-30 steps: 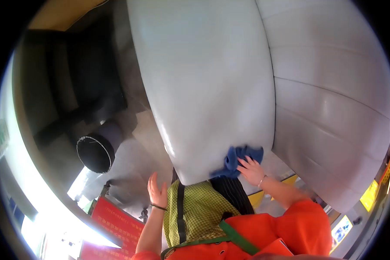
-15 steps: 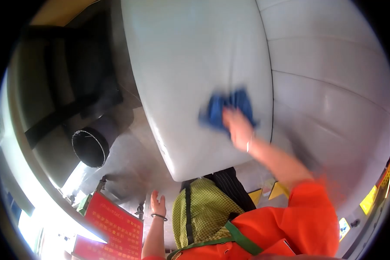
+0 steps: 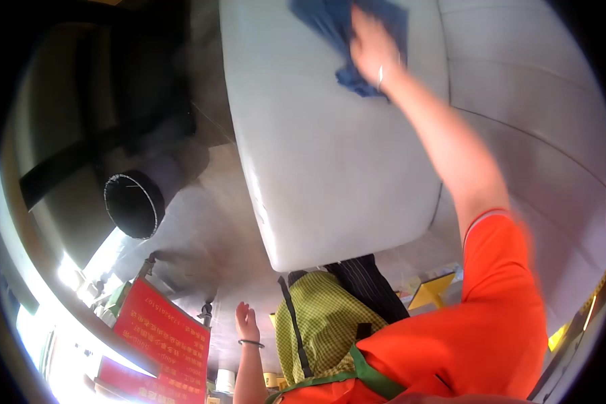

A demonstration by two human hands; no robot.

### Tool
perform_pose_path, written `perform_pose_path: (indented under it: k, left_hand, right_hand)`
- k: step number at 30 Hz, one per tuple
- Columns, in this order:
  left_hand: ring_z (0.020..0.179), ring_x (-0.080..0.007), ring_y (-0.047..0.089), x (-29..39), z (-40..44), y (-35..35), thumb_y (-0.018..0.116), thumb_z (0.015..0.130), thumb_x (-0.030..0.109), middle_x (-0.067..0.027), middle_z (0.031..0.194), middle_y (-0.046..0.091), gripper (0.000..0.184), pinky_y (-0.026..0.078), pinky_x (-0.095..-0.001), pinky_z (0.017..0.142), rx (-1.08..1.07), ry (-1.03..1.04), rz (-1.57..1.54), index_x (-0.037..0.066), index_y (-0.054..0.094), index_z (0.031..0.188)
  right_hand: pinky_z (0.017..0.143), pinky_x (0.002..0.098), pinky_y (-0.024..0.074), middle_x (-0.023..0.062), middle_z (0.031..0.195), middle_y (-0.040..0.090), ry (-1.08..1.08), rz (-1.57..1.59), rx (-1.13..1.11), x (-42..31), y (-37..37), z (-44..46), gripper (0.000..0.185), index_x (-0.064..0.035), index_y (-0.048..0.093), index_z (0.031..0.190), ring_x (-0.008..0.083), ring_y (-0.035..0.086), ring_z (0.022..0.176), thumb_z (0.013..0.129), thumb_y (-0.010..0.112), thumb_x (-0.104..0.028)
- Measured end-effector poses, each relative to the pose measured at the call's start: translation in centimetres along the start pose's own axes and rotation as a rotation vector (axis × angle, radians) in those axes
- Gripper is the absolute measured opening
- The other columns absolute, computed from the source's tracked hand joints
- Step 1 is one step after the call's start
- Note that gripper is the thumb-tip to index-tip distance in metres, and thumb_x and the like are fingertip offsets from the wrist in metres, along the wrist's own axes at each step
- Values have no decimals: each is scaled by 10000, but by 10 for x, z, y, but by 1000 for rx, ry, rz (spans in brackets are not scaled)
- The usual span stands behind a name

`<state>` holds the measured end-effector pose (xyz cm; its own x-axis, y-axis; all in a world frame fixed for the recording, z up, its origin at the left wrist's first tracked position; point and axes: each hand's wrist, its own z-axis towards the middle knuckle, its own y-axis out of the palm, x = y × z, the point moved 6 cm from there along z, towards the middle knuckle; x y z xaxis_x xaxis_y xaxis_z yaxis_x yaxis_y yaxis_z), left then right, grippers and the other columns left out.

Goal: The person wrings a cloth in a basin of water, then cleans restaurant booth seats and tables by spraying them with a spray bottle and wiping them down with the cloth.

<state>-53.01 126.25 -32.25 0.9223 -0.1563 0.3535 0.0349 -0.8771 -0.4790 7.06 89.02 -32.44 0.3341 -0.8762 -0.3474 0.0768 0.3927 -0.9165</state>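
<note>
My right hand [image 3: 374, 50] is on a blue cloth [image 3: 323, 23], pressing it against the smooth white bench seat [image 3: 337, 175]. The cloth is spread out around my fingers, with one crumpled corner hanging below the palm. Motion blurs the hand a little, and the cloth's top edge runs out of view. Low on the left, my left hand [image 3: 246, 322] is raised beside my body with nothing in it. Its fingers are loosely bent and apart, and a dark band circles the wrist.
A white panelled backrest [image 3: 518, 135] borders the seat on the right. Left of the seat are a black round pipe [image 3: 135, 204] and a red sign [image 3: 165, 337] with writing. A yellow checked apron [image 3: 323, 313] hangs at my front. Yellow stands [image 3: 431, 291] appear near the lower right.
My right hand has swept the blue cloth upward, away from my body, along the white seat. The view has shifted slightly. My left hand stays low and empty.
</note>
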Motion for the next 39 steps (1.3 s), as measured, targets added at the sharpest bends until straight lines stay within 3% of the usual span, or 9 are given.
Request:
perform_pose_path:
  k: [7, 14, 17, 20, 25, 28, 33, 37, 39]
  left_hand:
    - [1042, -186, 519, 87, -4, 23, 505, 869, 96, -111, 1101, 558, 328, 396, -303, 904, -240, 52, -116, -1, 463, 1180]
    - [987, -144, 523, 28, -16, -1, 510, 873, 136, -77, 1082, 570, 310, 411, -252, 814, -59, -263, -257, 21, 486, 1160]
    - [985, -119, 513, -26, -38, 11, 554, 838, 234, -9, 1073, 578, 333, 386, -292, 829, -74, -373, -304, 113, 516, 1146]
    - [982, -124, 514, -46, -49, 23, 561, 833, 232, -10, 1055, 581, 326, 395, -284, 815, -179, -392, -202, 112, 526, 1133]
    - [993, -133, 516, 22, -43, 32, 561, 830, 230, -25, 1039, 582, 326, 398, -289, 832, -290, -340, -265, 83, 531, 1120]
    - [875, -114, 551, 37, -39, 9, 554, 846, 176, -46, 983, 608, 287, 433, -238, 732, -156, -277, -320, 28, 549, 1092]
    - [968, -156, 536, -37, -49, 0, 554, 831, 240, -45, 1024, 591, 310, 409, -302, 816, -58, -479, -373, 106, 530, 1109]
    - [927, -141, 554, -56, -75, 38, 563, 828, 216, -40, 994, 604, 305, 434, -270, 767, -141, -508, -412, 83, 537, 1101]
    - [862, -115, 563, -52, -80, 53, 563, 841, 203, -41, 960, 615, 316, 447, -239, 714, -205, -460, -354, 24, 550, 1102]
  right_hand:
    - [994, 538, 251, 222, 1276, 383, 130, 143, -718, -88, -33, -324, 580, -2, 433, 1203, 410, 335, 1208, 652, 586, -98]
    - [970, 428, 315, 194, 1230, 455, 356, -34, -382, -29, 19, 60, 413, 29, 434, 1190, 339, 422, 1132, 785, 407, -46]
    - [1052, 397, 236, 158, 1321, 387, 209, -31, 69, -27, 21, 85, 445, -39, 425, 1243, 314, 328, 1240, 799, 411, -16]
    - [979, 445, 303, 193, 1219, 462, -134, 178, -101, -88, 20, -26, 324, 31, 530, 1045, 359, 397, 1157, 746, 429, -43]
    - [943, 418, 371, 86, 1247, 469, -320, 310, -790, -174, -14, -315, 436, -118, 485, 1225, 264, 412, 1186, 790, 454, -109]
    - [826, 359, 436, 76, 1170, 538, -323, 384, -1248, -159, 10, -248, 365, -133, 469, 1227, 234, 563, 923, 870, 411, -182]
    - [900, 363, 400, 134, 1129, 561, -441, 208, -62, -130, 37, 31, 271, -57, 584, 1067, 285, 512, 1068, 857, 418, -100]
    - [1006, 350, 310, 162, 1198, 513, -261, -80, 42, -111, 76, 136, 360, -17, 532, 1135, 312, 436, 1153, 795, 441, -95]
    - [884, 396, 388, 110, 929, 601, -623, 82, -237, -166, 94, 53, 203, -55, 611, 837, 294, 517, 971, 678, 487, -36]
